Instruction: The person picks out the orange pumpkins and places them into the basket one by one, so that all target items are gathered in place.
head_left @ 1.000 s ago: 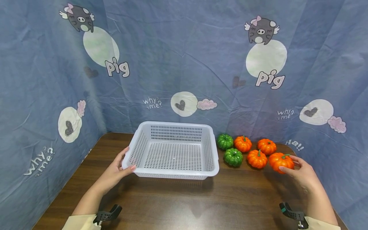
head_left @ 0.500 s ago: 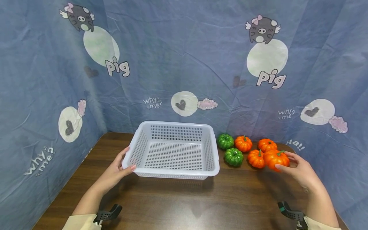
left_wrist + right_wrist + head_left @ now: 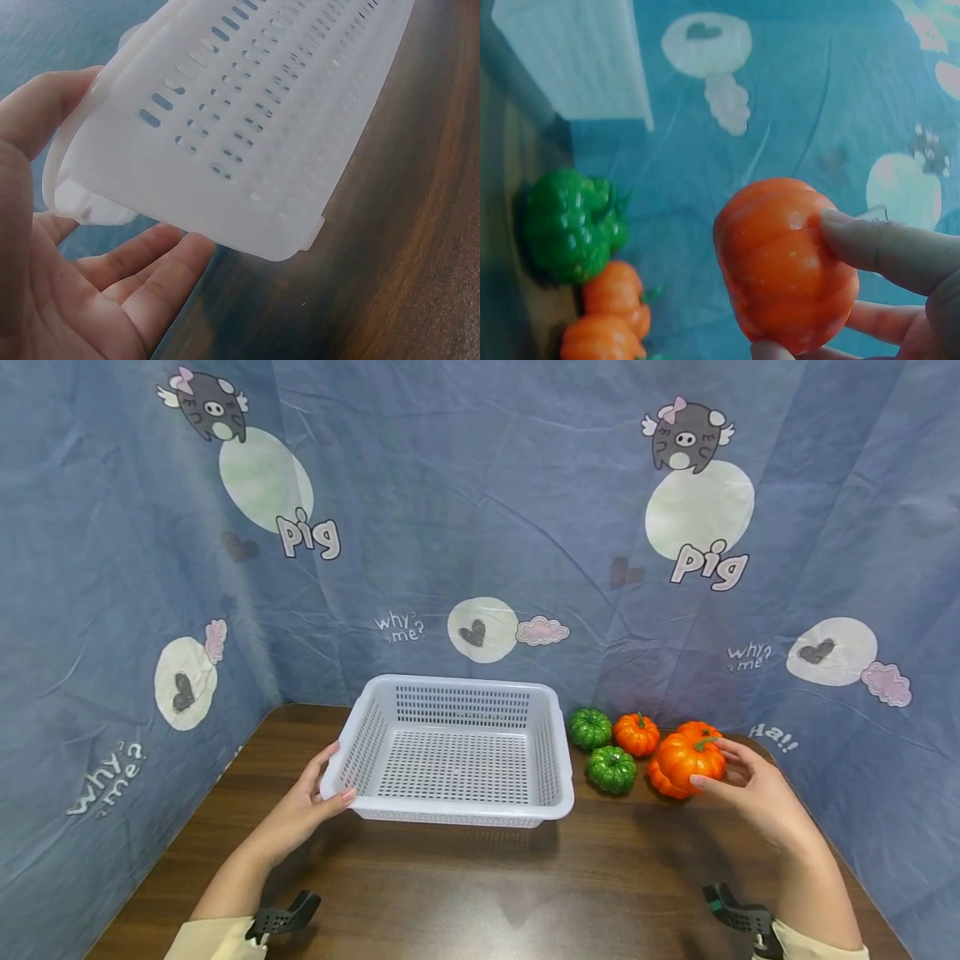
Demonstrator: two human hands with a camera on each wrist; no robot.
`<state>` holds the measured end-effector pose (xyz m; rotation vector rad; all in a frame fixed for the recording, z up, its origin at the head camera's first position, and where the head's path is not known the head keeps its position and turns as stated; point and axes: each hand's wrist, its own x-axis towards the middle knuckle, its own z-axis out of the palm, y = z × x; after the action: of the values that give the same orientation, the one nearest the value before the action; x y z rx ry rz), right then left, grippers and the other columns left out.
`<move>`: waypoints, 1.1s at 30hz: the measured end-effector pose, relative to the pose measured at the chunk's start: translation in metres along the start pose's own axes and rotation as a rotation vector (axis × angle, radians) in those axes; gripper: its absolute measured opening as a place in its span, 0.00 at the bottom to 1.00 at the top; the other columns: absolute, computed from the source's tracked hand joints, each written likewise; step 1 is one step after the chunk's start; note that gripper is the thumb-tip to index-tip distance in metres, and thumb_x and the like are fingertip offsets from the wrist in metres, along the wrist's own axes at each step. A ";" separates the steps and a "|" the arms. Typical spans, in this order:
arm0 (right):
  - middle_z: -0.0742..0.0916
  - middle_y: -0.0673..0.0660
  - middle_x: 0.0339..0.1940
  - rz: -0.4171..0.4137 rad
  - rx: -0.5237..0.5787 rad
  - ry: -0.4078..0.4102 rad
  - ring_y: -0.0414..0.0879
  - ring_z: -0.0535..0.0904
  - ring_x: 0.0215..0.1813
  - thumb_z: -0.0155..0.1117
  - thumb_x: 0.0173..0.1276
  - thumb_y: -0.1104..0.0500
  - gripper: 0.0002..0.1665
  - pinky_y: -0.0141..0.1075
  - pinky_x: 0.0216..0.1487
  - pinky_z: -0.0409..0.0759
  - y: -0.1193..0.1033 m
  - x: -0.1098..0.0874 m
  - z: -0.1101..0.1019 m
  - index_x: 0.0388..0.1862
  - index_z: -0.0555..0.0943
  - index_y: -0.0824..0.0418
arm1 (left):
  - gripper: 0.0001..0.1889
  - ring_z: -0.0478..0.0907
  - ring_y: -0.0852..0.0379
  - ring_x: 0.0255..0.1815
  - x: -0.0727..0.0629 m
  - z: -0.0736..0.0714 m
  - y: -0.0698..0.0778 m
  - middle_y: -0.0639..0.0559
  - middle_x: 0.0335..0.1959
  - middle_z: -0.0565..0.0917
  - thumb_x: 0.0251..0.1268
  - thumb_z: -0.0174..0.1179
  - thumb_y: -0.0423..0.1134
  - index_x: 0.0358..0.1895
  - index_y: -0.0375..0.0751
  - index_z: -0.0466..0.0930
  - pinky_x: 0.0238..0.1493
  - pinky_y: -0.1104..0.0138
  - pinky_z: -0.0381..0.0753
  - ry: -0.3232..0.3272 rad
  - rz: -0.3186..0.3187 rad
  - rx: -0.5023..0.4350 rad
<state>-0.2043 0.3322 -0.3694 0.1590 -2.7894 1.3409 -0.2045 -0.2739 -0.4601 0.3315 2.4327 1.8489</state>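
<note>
The right hand [image 3: 753, 789] pinches an orange pumpkin [image 3: 684, 760] between thumb and fingers, ten o'clock from the palm; the left hand [image 3: 302, 797] grips the basket [image 3: 457, 808] at its eight-o'clock corner.

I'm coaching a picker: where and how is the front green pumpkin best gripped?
Probably by its left and right flanks, coming from above and the near side. The front green pumpkin is squat and rounded, with a gap to the basket on its left and table in front; the other green pumpkin sits close behind.
</note>
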 end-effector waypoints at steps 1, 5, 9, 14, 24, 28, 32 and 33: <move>0.65 0.78 0.71 -0.003 0.004 -0.005 0.71 0.70 0.66 0.68 0.70 0.55 0.48 0.20 0.42 0.75 -0.003 0.000 0.002 0.76 0.54 0.75 | 0.47 0.67 0.34 0.67 0.000 0.000 0.000 0.27 0.72 0.60 0.72 0.60 0.36 0.81 0.48 0.34 0.53 0.76 0.76 0.002 -0.002 0.001; 0.66 0.77 0.72 -0.015 0.010 -0.014 0.71 0.70 0.66 0.69 0.69 0.54 0.48 0.20 0.43 0.76 -0.015 0.001 0.012 0.76 0.55 0.74 | 0.46 0.67 0.34 0.68 -0.002 0.000 0.001 0.27 0.72 0.61 0.72 0.59 0.36 0.81 0.49 0.34 0.53 0.76 0.75 0.013 -0.008 0.001; 0.67 0.75 0.73 -0.022 0.000 -0.014 0.69 0.71 0.66 0.70 0.68 0.52 0.48 0.25 0.46 0.78 -0.025 0.004 0.026 0.76 0.58 0.71 | 0.46 0.67 0.35 0.68 -0.002 0.001 0.002 0.27 0.72 0.61 0.72 0.59 0.36 0.81 0.49 0.35 0.53 0.76 0.75 0.017 -0.009 -0.006; 0.70 0.72 0.71 -0.043 0.029 0.009 0.67 0.72 0.66 0.71 0.67 0.51 0.48 0.37 0.53 0.80 -0.035 0.010 0.052 0.76 0.60 0.67 | 0.46 0.67 0.38 0.67 -0.002 0.001 0.001 0.28 0.72 0.60 0.72 0.59 0.36 0.81 0.49 0.35 0.53 0.76 0.75 0.002 0.002 -0.031; 0.71 0.70 0.71 -0.049 0.113 0.002 0.68 0.70 0.67 0.71 0.66 0.48 0.49 0.57 0.60 0.77 -0.047 0.022 0.082 0.78 0.59 0.64 | 0.46 0.69 0.39 0.66 -0.002 0.001 0.002 0.28 0.72 0.61 0.72 0.59 0.36 0.82 0.51 0.35 0.53 0.74 0.76 -0.002 -0.008 -0.038; 0.73 0.70 0.69 -0.071 0.126 0.009 0.65 0.73 0.65 0.73 0.65 0.51 0.48 0.54 0.58 0.79 -0.050 0.026 0.093 0.77 0.61 0.64 | 0.46 0.71 0.41 0.64 -0.002 0.000 0.001 0.28 0.71 0.62 0.72 0.59 0.36 0.82 0.52 0.36 0.53 0.73 0.77 0.005 -0.015 -0.044; 0.74 0.69 0.68 -0.076 0.124 0.014 0.65 0.76 0.62 0.75 0.63 0.52 0.48 0.50 0.54 0.82 -0.054 0.028 0.103 0.76 0.62 0.63 | 0.46 0.70 0.38 0.65 -0.002 0.001 0.000 0.29 0.71 0.63 0.71 0.59 0.35 0.82 0.52 0.36 0.53 0.73 0.77 0.007 -0.016 -0.050; 0.74 0.69 0.69 -0.075 0.119 0.015 0.65 0.76 0.62 0.75 0.63 0.52 0.48 0.50 0.54 0.82 -0.055 0.029 0.105 0.76 0.63 0.62 | 0.46 0.70 0.38 0.65 -0.002 0.001 0.000 0.28 0.71 0.63 0.71 0.59 0.35 0.82 0.52 0.36 0.53 0.73 0.77 0.007 -0.017 -0.051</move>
<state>-0.2264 0.2135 -0.3901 0.2535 -2.6629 1.4844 -0.2028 -0.2738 -0.4609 0.3008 2.3802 1.9054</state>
